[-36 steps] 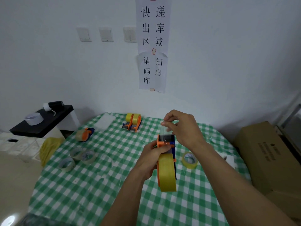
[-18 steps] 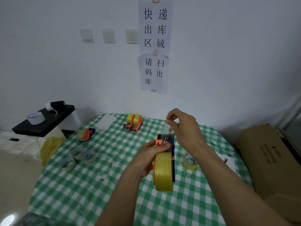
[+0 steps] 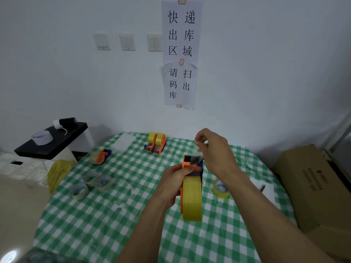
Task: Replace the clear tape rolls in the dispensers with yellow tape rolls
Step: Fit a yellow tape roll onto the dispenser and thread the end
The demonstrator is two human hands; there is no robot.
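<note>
1. Our left hand (image 3: 173, 180) is curled round the neck of the orange dispenser (image 3: 192, 165) and holds it up above the table (image 3: 106, 215), mouth pointing away from us. The yellow roll (image 3: 191, 201) sits in the dispenser, hanging at the near end.
2. Our right hand (image 3: 215, 150) is raised just over the mouth of the dispenser. Its thumb and forefinger pinch the strip of tape (image 3: 197, 156) that runs up from the mouth, and its other fingers are bent.
3. Against half a second ago, both hands and the dispenser are almost where they were. Against a second ago, the dispenser has come slightly up and to the left, and the strip looks more crinkled.
4. A spare yellow roll (image 3: 221, 188) lies on the cloth just right of the dispenser, under our right forearm.
5. Three clear rolls (image 3: 91, 177) lie together to the left, well apart from our hands. A dispenser with a clear roll (image 3: 99, 156) lies further back on that side, and two loaded dispensers (image 3: 156, 144) stand by the far edge.
6. There is bare cloth below and to the left of our hands, down to the near edge. A cardboard box (image 3: 313, 186) stands close beside the table's right edge.
</note>
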